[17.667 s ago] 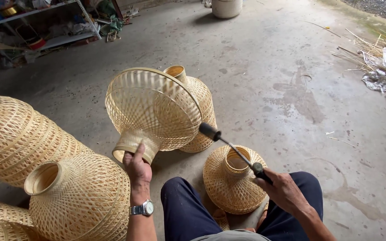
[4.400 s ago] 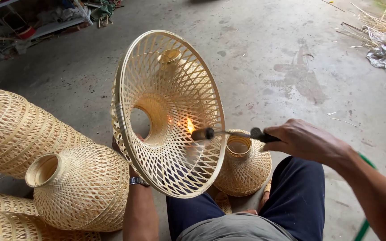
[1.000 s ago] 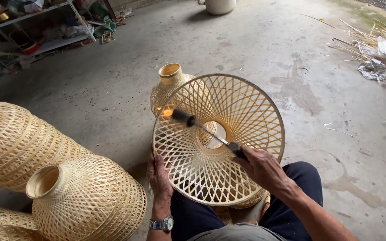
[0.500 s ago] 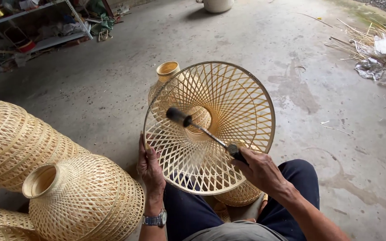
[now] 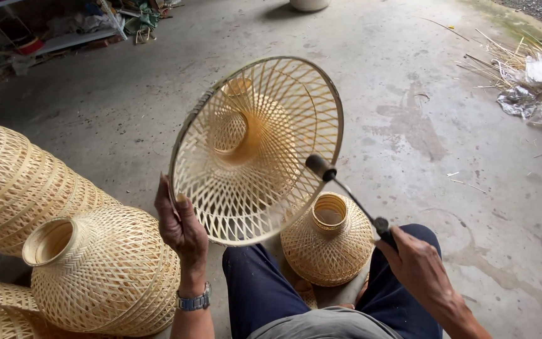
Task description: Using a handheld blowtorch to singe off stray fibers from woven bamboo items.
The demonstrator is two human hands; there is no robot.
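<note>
My left hand (image 5: 180, 227) grips the lower rim of a woven bamboo lampshade (image 5: 271, 107), held up with its wide mouth tilted toward me. My right hand (image 5: 416, 263) holds a gas torch (image 5: 346, 188) by its handle. The torch's black nozzle sits just off the shade's right rim, and no flame shows. A smaller woven shade (image 5: 327, 242) stands between my knees, neck up. Another shade's neck shows through the weave behind the held one.
Finished woven shades lie at my left: one upright (image 5: 105, 270), a large one on its side (image 5: 17, 179), more at the bottom left corner. A metal shelf (image 5: 64, 41) with clutter stands far left. Bamboo scraps and plastic (image 5: 534, 75) lie far right on the concrete floor.
I have turned the shade more upright and to the left. The torch has withdrawn from inside the shade to just outside its right rim, and my right hand has dropped lower.
</note>
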